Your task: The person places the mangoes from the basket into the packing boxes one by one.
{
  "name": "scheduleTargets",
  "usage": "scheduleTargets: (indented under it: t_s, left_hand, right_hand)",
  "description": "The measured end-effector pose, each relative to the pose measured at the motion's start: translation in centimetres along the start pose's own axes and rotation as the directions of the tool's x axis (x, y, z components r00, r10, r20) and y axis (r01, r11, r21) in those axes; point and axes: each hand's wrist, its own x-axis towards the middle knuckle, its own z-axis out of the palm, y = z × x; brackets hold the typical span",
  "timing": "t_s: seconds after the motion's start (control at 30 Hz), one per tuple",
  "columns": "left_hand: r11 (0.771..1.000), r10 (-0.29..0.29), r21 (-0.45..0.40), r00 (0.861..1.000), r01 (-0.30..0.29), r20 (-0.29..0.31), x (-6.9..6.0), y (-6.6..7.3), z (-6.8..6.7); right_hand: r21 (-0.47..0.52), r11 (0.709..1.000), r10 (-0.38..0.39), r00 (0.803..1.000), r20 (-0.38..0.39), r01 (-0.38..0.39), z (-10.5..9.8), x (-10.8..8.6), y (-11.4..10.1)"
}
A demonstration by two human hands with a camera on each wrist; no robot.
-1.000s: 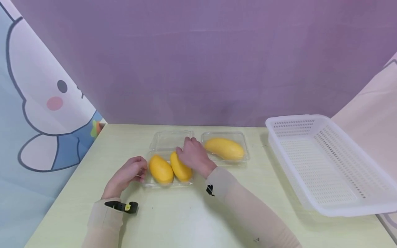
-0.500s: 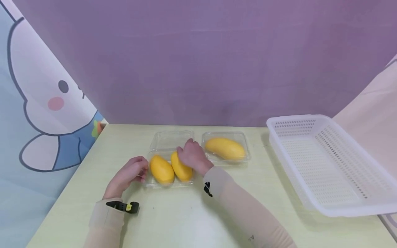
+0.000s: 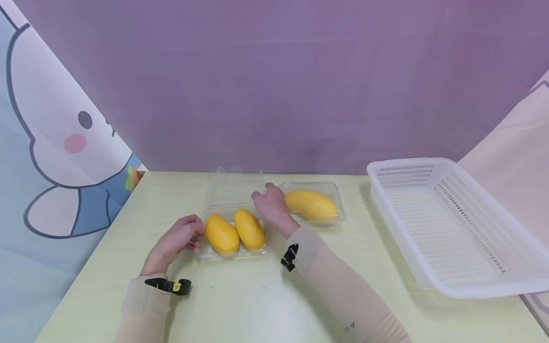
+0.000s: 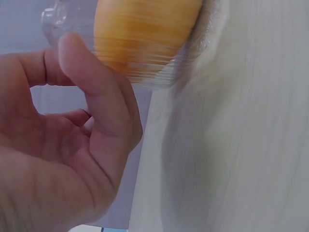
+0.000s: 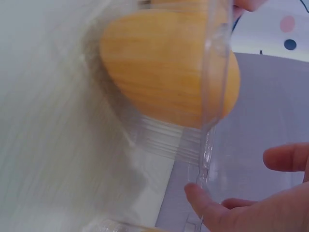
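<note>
Two yellow mangoes, one on the left (image 3: pixel 222 234) and one on the right (image 3: pixel 249 229), lie in the base of a clear plastic clamshell box (image 3: pixel 233 255). The box's transparent lid (image 3: pixel 236 188) stands partly raised at the back. My left hand (image 3: pixel 177 240) holds the left edge of the box, fingers curled at its rim. At the lid's right side is my right hand (image 3: pixel 272 205); in the right wrist view, a fingertip (image 5: pixel 195 193) touches the clear plastic near the hinge, thumb held apart. Behind that hand, a second clear box (image 3: pixel 339 197) contains another mango (image 3: pixel 311 206).
A white perforated plastic basket (image 3: pixel 422 281) stands on the right of the pale table (image 3: pixel 231 309). A purple backdrop (image 3: pixel 274 95) rises behind the table's far edge.
My right hand has let go of the right mango and moved right and back to the lid. The lid has tilted up from lying flat. My left hand keeps its place.
</note>
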Motion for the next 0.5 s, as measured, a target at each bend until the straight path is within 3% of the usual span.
scheduleTargets:
  t_s: [0.17,0.5]
  left_hand:
    - [1.0,0.01,0.0,1.0,-0.01,0.015,-0.1,0.1,0.0]
    - [1.0,0.007,0.0,1.0,-0.007,0.007,0.0,0.1,0.0]
  right_hand:
    - [0.093,0.996,0.018,0.999,-0.046,-0.013,-0.5,0.3,-0.1]
    - [0.15,0.988,-0.008,0.995,-0.1,0.023,-1.1,0.7,-0.4]
